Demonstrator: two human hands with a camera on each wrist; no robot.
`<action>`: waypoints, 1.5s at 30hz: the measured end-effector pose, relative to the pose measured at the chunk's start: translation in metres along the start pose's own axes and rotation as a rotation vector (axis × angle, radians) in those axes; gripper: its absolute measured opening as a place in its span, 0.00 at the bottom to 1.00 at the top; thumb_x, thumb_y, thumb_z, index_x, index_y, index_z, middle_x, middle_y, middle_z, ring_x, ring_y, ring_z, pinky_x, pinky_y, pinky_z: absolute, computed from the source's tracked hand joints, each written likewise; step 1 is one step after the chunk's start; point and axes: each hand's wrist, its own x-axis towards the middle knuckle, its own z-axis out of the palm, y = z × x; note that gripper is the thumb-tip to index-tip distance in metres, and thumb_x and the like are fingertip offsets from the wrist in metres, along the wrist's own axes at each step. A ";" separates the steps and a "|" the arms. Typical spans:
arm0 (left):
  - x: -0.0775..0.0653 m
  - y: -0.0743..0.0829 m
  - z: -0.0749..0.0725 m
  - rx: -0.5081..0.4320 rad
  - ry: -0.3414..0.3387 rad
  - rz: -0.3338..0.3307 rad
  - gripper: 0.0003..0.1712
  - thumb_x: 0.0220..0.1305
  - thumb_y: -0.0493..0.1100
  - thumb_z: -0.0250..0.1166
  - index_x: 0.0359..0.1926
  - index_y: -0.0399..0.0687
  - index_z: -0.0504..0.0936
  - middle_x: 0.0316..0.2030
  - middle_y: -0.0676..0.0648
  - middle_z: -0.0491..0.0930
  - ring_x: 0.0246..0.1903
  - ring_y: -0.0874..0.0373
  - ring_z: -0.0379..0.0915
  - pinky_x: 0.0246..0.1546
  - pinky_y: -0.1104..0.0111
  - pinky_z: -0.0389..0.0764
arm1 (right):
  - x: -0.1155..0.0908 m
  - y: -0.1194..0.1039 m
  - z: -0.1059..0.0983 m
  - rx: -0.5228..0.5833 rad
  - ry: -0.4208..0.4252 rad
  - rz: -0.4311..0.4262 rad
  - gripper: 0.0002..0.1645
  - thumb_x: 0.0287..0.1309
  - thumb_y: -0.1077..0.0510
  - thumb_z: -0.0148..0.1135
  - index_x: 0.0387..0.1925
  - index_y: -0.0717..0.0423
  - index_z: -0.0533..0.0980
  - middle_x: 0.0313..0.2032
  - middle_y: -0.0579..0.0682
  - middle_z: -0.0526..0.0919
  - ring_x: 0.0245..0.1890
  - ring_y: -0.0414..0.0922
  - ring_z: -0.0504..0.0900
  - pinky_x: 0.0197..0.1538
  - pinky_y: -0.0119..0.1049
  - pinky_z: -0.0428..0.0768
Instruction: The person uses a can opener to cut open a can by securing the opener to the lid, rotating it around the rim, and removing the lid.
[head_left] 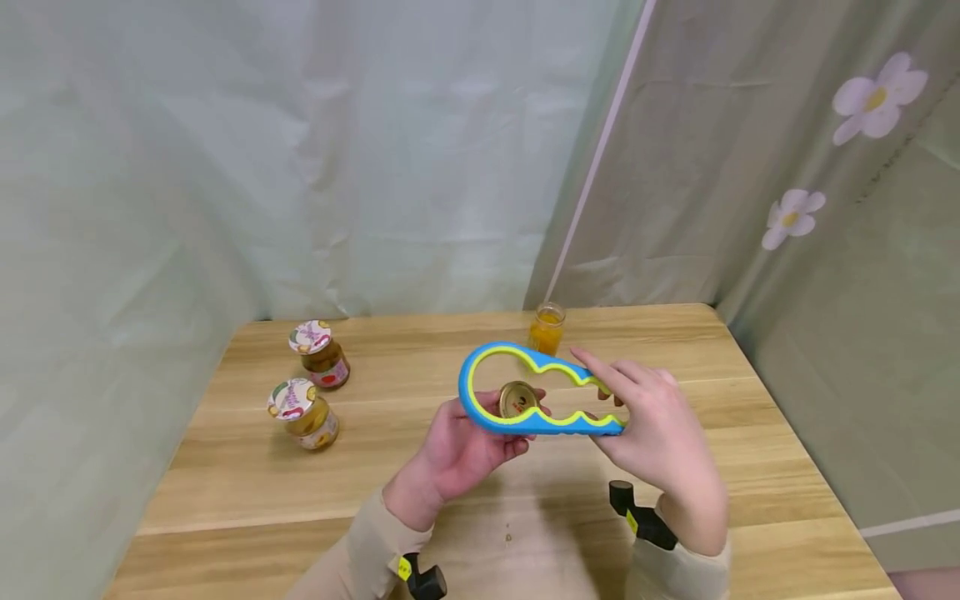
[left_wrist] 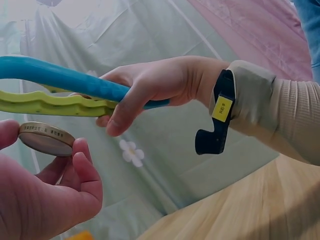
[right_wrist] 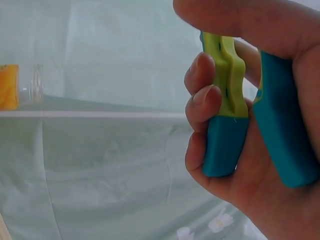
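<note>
My left hand (head_left: 463,450) pinches a round gold metal jar lid (head_left: 517,400) by its rim, seen edge-on as a lid (left_wrist: 46,139) in the left wrist view. Curled around the handles of a blue and yellow-green jar opener (head_left: 480,417) is my right hand (head_left: 660,421). The opener's loop lies over the lid in the head view, while the left wrist view shows the opener (left_wrist: 55,75) above the lid and apart from it. Behind the opener stands an uncapped glass jar (head_left: 547,329) with orange contents.
Two lidded jars stand at the table's left: one dark-filled jar (head_left: 324,358) farther back, one yellowish jar (head_left: 311,425) nearer. Both have printed white lids. The wooden table (head_left: 247,492) ends at a hanging pale curtain (head_left: 420,167). Small drops lie near the front middle.
</note>
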 end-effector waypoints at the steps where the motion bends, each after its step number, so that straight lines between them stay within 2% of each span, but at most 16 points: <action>1: 0.000 -0.001 -0.001 -0.002 0.012 0.004 0.26 0.69 0.50 0.52 0.61 0.40 0.75 0.56 0.44 0.79 0.47 0.51 0.74 0.51 0.64 0.73 | -0.001 0.001 -0.001 -0.003 0.000 0.007 0.54 0.32 0.59 0.77 0.67 0.36 0.71 0.28 0.38 0.74 0.26 0.37 0.72 0.35 0.43 0.68; 4: 0.000 -0.002 -0.004 0.010 0.053 0.017 0.24 0.73 0.46 0.40 0.57 0.42 0.77 0.57 0.45 0.78 0.46 0.50 0.73 0.51 0.63 0.72 | -0.003 0.003 -0.002 -0.022 0.002 0.029 0.53 0.34 0.59 0.76 0.68 0.35 0.70 0.29 0.38 0.74 0.26 0.37 0.72 0.35 0.42 0.68; 6: 0.002 -0.002 -0.006 0.023 0.076 0.023 0.25 0.73 0.45 0.37 0.55 0.42 0.77 0.57 0.46 0.78 0.46 0.49 0.73 0.51 0.64 0.72 | -0.004 0.004 -0.004 -0.035 0.006 0.048 0.52 0.36 0.58 0.75 0.68 0.33 0.69 0.28 0.38 0.74 0.26 0.36 0.72 0.35 0.42 0.67; 8: 0.004 -0.002 -0.007 0.036 0.086 0.021 0.24 0.72 0.44 0.39 0.56 0.41 0.76 0.55 0.45 0.78 0.46 0.49 0.73 0.49 0.64 0.72 | -0.004 0.006 -0.005 -0.043 0.013 0.065 0.52 0.37 0.57 0.75 0.69 0.33 0.68 0.28 0.38 0.74 0.26 0.36 0.73 0.34 0.42 0.67; 12: 0.008 -0.003 -0.009 0.042 0.102 0.006 0.24 0.70 0.44 0.45 0.59 0.39 0.76 0.44 0.46 0.80 0.46 0.48 0.72 0.48 0.64 0.72 | -0.005 0.008 -0.008 -0.052 0.039 0.086 0.52 0.37 0.58 0.75 0.69 0.33 0.69 0.27 0.39 0.74 0.27 0.36 0.73 0.35 0.43 0.68; 15: 0.010 -0.004 -0.010 0.035 0.132 -0.002 0.20 0.71 0.44 0.46 0.54 0.41 0.78 0.41 0.46 0.81 0.45 0.48 0.73 0.47 0.64 0.73 | -0.005 0.011 -0.010 -0.051 0.083 0.088 0.52 0.35 0.61 0.74 0.68 0.37 0.70 0.27 0.39 0.75 0.26 0.37 0.74 0.34 0.44 0.68; 19: 0.011 -0.005 -0.011 0.027 0.166 -0.007 0.15 0.70 0.44 0.49 0.46 0.42 0.78 0.42 0.45 0.80 0.45 0.48 0.73 0.45 0.65 0.74 | -0.007 0.013 -0.014 -0.049 0.143 0.103 0.52 0.32 0.63 0.74 0.67 0.40 0.72 0.27 0.41 0.78 0.26 0.39 0.74 0.33 0.45 0.68; 22: 0.012 -0.006 -0.013 0.030 0.170 -0.011 0.21 0.70 0.45 0.50 0.56 0.38 0.76 0.43 0.45 0.80 0.45 0.49 0.73 0.45 0.65 0.74 | -0.008 0.014 -0.017 -0.056 0.170 0.125 0.52 0.31 0.65 0.74 0.66 0.40 0.73 0.27 0.41 0.78 0.26 0.40 0.74 0.32 0.45 0.68; 26: 0.013 -0.008 -0.015 0.033 0.177 -0.015 0.31 0.70 0.46 0.50 0.69 0.33 0.64 0.44 0.46 0.79 0.45 0.50 0.72 0.45 0.66 0.73 | -0.010 0.015 -0.018 -0.059 0.188 0.143 0.51 0.32 0.65 0.74 0.66 0.40 0.73 0.27 0.40 0.78 0.27 0.40 0.74 0.32 0.46 0.68; 30: 0.014 -0.009 -0.017 0.047 0.186 -0.020 0.33 0.71 0.45 0.49 0.71 0.32 0.61 0.44 0.46 0.78 0.44 0.50 0.72 0.44 0.67 0.73 | -0.011 0.016 -0.019 -0.056 0.187 0.160 0.52 0.32 0.65 0.74 0.66 0.39 0.73 0.28 0.40 0.78 0.27 0.39 0.74 0.32 0.46 0.69; 45: 0.016 -0.014 -0.018 0.074 0.211 -0.023 0.32 0.71 0.45 0.48 0.71 0.32 0.61 0.44 0.46 0.77 0.45 0.51 0.71 0.43 0.67 0.72 | -0.012 0.015 -0.023 -0.053 0.177 0.173 0.53 0.33 0.64 0.75 0.67 0.37 0.71 0.30 0.44 0.81 0.28 0.40 0.77 0.35 0.46 0.70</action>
